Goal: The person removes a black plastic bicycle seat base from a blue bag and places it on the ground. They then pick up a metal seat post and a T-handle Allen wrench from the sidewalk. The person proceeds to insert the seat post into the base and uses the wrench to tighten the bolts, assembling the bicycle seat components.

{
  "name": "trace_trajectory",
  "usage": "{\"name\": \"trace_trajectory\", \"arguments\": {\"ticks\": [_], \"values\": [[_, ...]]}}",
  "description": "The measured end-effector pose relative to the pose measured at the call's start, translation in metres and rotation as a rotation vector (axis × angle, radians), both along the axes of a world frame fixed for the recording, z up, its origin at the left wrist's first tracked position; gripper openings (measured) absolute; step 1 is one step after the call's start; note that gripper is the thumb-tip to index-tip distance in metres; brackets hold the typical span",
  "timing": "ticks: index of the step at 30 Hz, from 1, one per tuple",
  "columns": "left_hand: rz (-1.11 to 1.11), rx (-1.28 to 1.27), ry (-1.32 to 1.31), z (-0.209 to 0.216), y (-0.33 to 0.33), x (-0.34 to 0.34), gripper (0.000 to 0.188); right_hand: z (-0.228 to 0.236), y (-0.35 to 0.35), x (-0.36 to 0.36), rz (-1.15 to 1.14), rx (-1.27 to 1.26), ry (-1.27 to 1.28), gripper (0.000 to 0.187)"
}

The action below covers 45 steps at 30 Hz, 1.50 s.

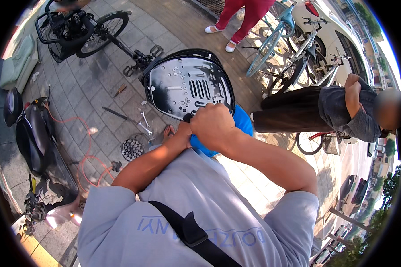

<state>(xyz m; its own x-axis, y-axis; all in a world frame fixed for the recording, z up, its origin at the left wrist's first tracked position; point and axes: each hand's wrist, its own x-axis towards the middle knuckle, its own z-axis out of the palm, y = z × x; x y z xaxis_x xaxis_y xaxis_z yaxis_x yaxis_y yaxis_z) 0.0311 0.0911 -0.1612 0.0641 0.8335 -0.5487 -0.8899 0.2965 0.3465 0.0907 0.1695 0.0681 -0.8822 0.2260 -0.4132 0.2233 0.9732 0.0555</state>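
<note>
A black, glossy metal basket or tray point(187, 84) with slots and round holes faces me at the centre. My right hand point(214, 126) is closed in a fist at its near edge. Whatever that fist grips is hidden; a small dark piece shows beside the knuckles. My left hand point(183, 135) is just to the left, below the same edge, its fingers hidden behind the right hand. Beneath both hands and to the right is a bright blue thing point(243, 122), mostly covered. Beyond the basket are a crank and pedals point(156, 50) on a dark frame with a wheel point(109, 33).
On the paving to the left lie pliers point(120, 90), a long dark tool point(115, 113) and wrenches point(144, 123). An orange hose point(90, 142) curls by a scooter point(38, 133). A person point(316, 109) stands at the right; another's red trousers point(245, 18) show ahead, near parked bicycles point(278, 38).
</note>
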Motion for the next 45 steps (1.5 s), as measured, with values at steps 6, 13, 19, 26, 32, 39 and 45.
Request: {"name": "trace_trajectory", "arguments": {"ticks": [6,13,19,26,32,39,45], "values": [[-0.219,-0.069,0.178,0.022,-0.002,0.003,0.024,0.026,0.017,0.037,0.059,0.109,0.097,0.013],[-0.184,-0.062,-0.137,0.021,-0.001,-0.008,0.049,0.067,0.034,0.073,0.074,0.173,0.04,0.011],[-0.265,-0.038,-0.236,0.035,-0.013,-0.039,0.062,0.073,0.043,0.104,-0.048,0.248,0.092,0.028],[-0.202,0.006,-0.222,0.038,-0.04,-0.051,0.085,0.068,0.03,0.167,-0.173,0.261,0.125,0.024],[-0.249,0.064,0.027,0.076,-0.056,-0.033,0.112,0.045,0.005,0.237,-0.373,0.223,0.046,0.013],[-0.062,0.125,0.147,0.086,-0.094,0.015,0.116,0.008,-0.03,0.343,-0.297,0.194,0.226,0.026],[0.065,0.331,0.273,0.112,-0.109,0.053,0.083,-0.025,-0.047,0.417,-0.342,0.109,0.249,0.02]]}}
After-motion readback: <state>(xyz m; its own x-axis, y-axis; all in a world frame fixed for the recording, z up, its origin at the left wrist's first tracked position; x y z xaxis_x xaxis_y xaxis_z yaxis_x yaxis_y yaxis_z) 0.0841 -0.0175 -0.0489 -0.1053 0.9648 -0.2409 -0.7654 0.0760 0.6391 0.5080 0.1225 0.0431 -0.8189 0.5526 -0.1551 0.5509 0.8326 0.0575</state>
